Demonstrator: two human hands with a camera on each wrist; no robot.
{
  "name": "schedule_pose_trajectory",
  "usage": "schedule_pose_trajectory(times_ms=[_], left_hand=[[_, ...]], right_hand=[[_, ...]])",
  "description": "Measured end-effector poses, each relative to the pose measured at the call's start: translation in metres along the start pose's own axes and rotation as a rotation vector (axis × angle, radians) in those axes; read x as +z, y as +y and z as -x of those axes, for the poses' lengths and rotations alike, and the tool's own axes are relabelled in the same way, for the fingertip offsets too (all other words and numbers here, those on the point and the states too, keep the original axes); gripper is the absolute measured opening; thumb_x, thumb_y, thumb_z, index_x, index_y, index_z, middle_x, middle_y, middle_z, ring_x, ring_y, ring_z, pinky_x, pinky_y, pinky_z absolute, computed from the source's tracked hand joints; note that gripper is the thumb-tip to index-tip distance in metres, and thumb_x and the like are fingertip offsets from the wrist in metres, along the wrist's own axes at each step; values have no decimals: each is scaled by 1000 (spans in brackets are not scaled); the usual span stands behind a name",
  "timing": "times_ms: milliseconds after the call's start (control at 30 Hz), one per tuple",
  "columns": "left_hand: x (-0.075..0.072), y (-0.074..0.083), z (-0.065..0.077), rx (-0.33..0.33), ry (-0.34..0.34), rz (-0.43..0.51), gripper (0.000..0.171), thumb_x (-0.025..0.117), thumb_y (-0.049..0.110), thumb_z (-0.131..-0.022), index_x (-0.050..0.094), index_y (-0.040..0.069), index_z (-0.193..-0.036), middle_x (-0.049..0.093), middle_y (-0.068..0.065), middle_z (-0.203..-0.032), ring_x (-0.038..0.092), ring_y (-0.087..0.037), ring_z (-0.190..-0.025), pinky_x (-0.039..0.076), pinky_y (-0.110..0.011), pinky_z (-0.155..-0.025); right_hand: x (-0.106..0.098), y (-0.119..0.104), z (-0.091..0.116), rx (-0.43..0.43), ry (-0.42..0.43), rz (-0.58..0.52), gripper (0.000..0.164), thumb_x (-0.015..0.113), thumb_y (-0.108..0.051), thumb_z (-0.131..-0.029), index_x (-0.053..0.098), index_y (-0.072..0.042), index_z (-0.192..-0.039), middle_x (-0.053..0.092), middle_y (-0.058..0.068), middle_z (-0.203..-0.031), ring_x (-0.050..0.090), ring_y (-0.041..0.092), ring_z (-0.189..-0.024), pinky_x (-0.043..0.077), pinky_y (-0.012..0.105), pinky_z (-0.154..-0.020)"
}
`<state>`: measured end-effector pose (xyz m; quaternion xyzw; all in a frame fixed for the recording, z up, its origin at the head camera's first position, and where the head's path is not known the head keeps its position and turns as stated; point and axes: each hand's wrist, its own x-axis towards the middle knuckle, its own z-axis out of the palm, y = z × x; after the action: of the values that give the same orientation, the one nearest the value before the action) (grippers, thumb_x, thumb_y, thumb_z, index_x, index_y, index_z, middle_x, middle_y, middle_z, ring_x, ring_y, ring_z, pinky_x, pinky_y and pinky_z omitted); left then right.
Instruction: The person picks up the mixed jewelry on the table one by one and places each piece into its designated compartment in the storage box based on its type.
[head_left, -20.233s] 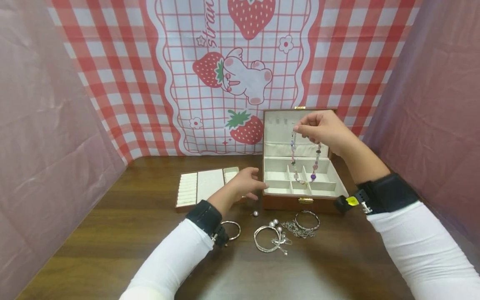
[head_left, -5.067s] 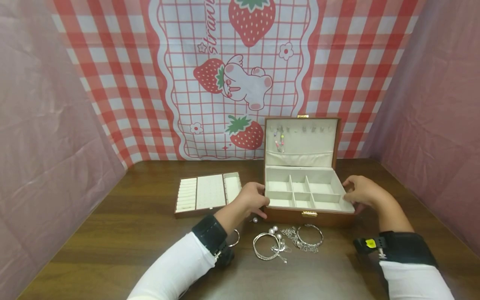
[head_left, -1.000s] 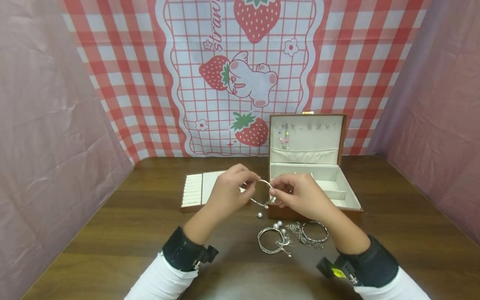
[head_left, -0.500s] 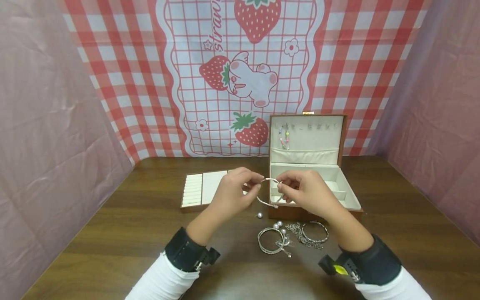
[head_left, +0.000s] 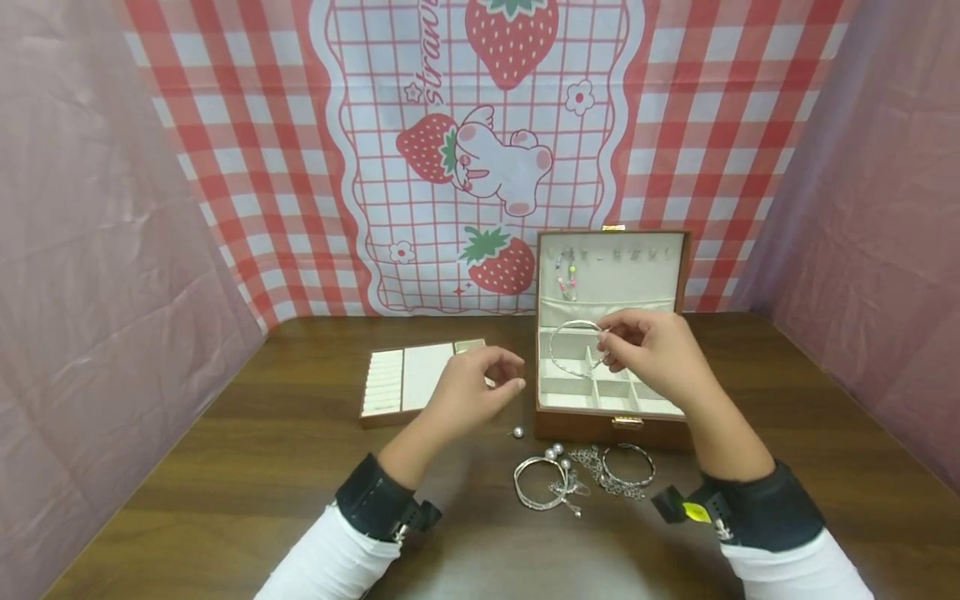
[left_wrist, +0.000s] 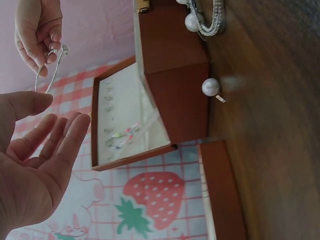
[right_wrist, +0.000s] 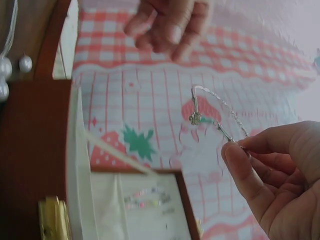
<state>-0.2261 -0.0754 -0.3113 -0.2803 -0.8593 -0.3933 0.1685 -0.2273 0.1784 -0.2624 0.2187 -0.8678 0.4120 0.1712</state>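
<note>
A thin silver bangle [head_left: 552, 348] hangs in the air over the open jewelry box [head_left: 585, 423], pinched between thumb and fingers of my right hand [head_left: 656, 354]. In the right wrist view the bangle [right_wrist: 220, 100] shows a small knotted ornament by a gap in its ring. My left hand [head_left: 472, 387] hovers left of the box with nothing between its loosely bent fingers; the left wrist view shows that hand [left_wrist: 37, 165] apart from the bangle. A beaded bracelet [head_left: 566, 279] in bright colours hangs on a hook inside the lid.
A tray [head_left: 427, 375] with ring rolls lies left of the box. In front are a pearl piece [head_left: 518, 432], silver bracelets [head_left: 517, 487] beside several pearls [head_left: 555, 451], and a chain [head_left: 592, 462] with another bangle [head_left: 651, 471]. A checked strawberry cloth [head_left: 480, 167] hangs behind.
Half a second ago both hands held the bangle. My left hand has let go, and the right has carried it up and right over the box. Earlier, the beaded bracelet was hung in the lid.
</note>
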Motion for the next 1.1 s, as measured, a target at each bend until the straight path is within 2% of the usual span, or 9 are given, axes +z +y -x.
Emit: schedule_pose_trajectory(times_ms=[100, 167, 300, 367, 433, 567, 767, 933, 1100], left_hand=[[4, -5, -4, -124, -57, 37, 22, 73, 16, -86, 70, 7, -107, 69, 0, -91, 64, -12, -82, 55, -31, -75], [10, -11, -8, -219, -109, 105, 25, 72, 16, -88, 69, 6, -110, 69, -2, -96, 65, -13, -81, 57, -31, -74], [26, -23, -19, -395, -197, 286, 35, 72, 11, -87, 62, -1, -120, 65, -15, -112, 69, -23, -78, 60, -33, -68], [35, -28, -25, -459, -225, 360, 44, 72, 7, -87, 57, -4, -126, 61, -22, -120, 69, -30, -81, 61, -34, -66], [43, -30, -30, -502, -240, 393, 51, 71, 5, -86, 52, -6, -132, 56, -26, -125, 68, -35, -86, 61, -34, -65], [57, -32, -39, -561, -247, 435, 60, 70, -1, -85, 44, -7, -139, 54, -28, -128, 66, -37, -94, 61, -35, -64], [67, -31, -42, -564, -245, 434, 58, 64, -8, -82, 45, -11, -137, 62, -28, -117, 69, -32, -81, 60, -33, -58], [68, -28, -42, -549, -223, 401, 57, 63, -9, -81, 47, -11, -136, 62, -27, -114, 68, -27, -73, 60, -31, -55], [69, -27, -42, -555, -223, 394, 56, 63, -9, -81, 49, -10, -135, 63, -24, -113, 67, -26, -72, 60, -31, -55]], right_hand=[[-9, 10, -7, 44, 33, 21, 15, 65, -3, -91, 71, 5, -102, 71, 15, -80, 67, 13, -62, 58, 25, -58], [-13, 18, -13, 89, 22, 40, 17, 64, -5, -91, 70, 5, -104, 71, 15, -82, 68, 13, -63, 59, 26, -59], [-13, 33, -33, 156, -77, 78, 21, 62, -7, -94, 68, 6, -108, 71, 14, -84, 68, 17, -65, 60, 31, -63], [-9, 41, -44, 170, -136, 110, 22, 60, -7, -94, 68, 7, -109, 71, 15, -84, 68, 17, -66, 60, 35, -65], [-3, 48, -55, 178, -182, 145, 23, 58, -6, -94, 67, 8, -110, 71, 17, -84, 67, 17, -65, 60, 37, -66], [9, 60, -74, 188, -254, 213, 25, 56, -4, -92, 67, 10, -110, 70, 17, -82, 66, 17, -62, 59, 34, -63], [30, 71, -91, 218, -343, 282, 24, 56, 0, -88, 69, 9, -107, 70, 19, -80, 67, 19, -60, 57, 31, -59], [45, 83, -94, 268, -428, 299, 22, 56, 4, -87, 68, 10, -104, 68, 17, -74, 65, 18, -57, 58, 30, -57], [55, 93, -92, 316, -482, 271, 19, 60, 2, -89, 68, 11, -104, 68, 19, -75, 63, 15, -53, 59, 30, -56]])
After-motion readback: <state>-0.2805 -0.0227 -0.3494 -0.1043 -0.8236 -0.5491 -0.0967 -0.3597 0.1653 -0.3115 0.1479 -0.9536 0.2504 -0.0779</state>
